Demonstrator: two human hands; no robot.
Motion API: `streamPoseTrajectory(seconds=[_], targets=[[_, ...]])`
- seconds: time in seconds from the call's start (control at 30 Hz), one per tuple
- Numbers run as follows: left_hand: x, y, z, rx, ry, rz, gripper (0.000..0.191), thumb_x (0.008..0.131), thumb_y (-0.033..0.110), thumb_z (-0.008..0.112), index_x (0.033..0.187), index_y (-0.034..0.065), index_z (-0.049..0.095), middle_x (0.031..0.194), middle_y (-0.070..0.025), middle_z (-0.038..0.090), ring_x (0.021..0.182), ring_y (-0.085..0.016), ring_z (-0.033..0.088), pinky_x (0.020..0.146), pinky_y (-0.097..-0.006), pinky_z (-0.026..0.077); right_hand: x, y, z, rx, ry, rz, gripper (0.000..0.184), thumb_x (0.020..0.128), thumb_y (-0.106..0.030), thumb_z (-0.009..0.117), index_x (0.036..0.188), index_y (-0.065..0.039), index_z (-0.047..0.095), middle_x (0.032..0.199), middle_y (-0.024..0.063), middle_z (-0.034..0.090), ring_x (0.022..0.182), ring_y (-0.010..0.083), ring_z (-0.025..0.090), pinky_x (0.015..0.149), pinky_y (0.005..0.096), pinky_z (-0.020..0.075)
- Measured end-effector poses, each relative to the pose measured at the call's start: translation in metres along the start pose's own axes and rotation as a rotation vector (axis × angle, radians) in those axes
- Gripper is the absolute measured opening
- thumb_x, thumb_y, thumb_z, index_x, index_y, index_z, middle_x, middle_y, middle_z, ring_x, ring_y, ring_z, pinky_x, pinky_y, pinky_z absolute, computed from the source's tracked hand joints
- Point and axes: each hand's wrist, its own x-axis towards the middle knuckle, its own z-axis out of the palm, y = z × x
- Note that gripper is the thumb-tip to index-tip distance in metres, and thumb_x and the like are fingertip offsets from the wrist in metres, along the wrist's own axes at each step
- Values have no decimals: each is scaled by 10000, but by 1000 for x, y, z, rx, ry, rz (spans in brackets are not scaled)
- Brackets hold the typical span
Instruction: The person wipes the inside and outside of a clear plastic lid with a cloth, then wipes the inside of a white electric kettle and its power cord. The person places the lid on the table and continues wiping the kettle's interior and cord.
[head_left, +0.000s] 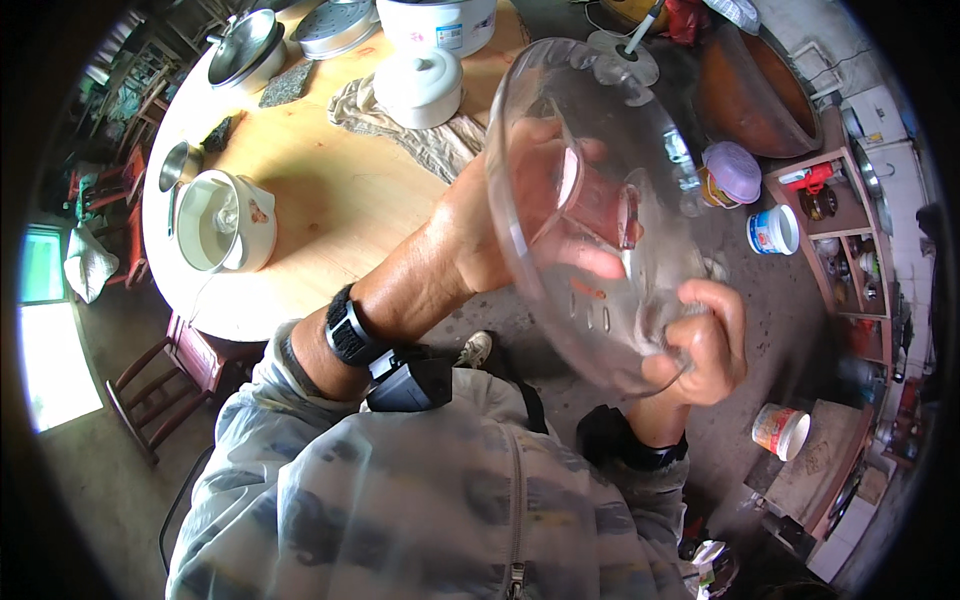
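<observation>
A large clear round dish, glass or plastic, is held tilted over the floor in front of my chest. My left hand supports it from the table side, and its fingers show through the clear wall around a reddish-looking central part. At the opposite rim my right hand grips the edge with bent fingers. A pale, wet-looking cloth seems bunched at the right fingers, against the dish; the clear wall blurs its outline.
On the round wooden table stand a white bucket holding liquid, a white lidded pot on a crumpled cloth, and metal pans. To the right are a big brown basin, a shelf and small buckets.
</observation>
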Motion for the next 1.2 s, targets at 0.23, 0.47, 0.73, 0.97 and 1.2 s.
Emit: streamPoseTrajectory(seconds=[0.23,0.47,0.73,0.97,1.2], targets=[[5,-20,-6,-222,-399,126,623,894,472,402,1334,52,267,1160,-185,492,977,-291,546,783,-478,471,-8,-16,-11,-14,-58,-13,173,467,7,595,593,-81,517,922,112,546,555,149,497,418,202,353],[5,-21,0,-20,-296,194,620,877,453,464,1311,43,297,1107,-162,507,959,-238,547,786,-417,471,-7,-18,-10,-100,-96,39,183,502,31,579,637,-87,542,937,105,554,583,140,515,446,223,393],[9,-17,-9,213,-167,380,571,894,433,445,1292,39,333,1071,-129,519,914,-208,545,758,-354,455,9,10,-24,619,197,233,359,814,-328,602,743,-28,418,1014,360,503,838,382,587,686,442,535],[25,-38,-33,313,0,222,563,867,465,435,1281,90,365,1051,-83,518,920,-176,500,713,-311,427,100,27,-48,516,-468,-47,300,785,-146,594,1066,-77,514,933,85,572,801,216,572,737,335,482],[5,-44,-43,70,46,252,279,791,113,598,1052,43,531,894,-77,565,797,-172,559,693,-315,487,58,-34,36,-279,-499,179,271,687,67,526,908,-88,550,910,136,579,785,296,586,610,323,467]])
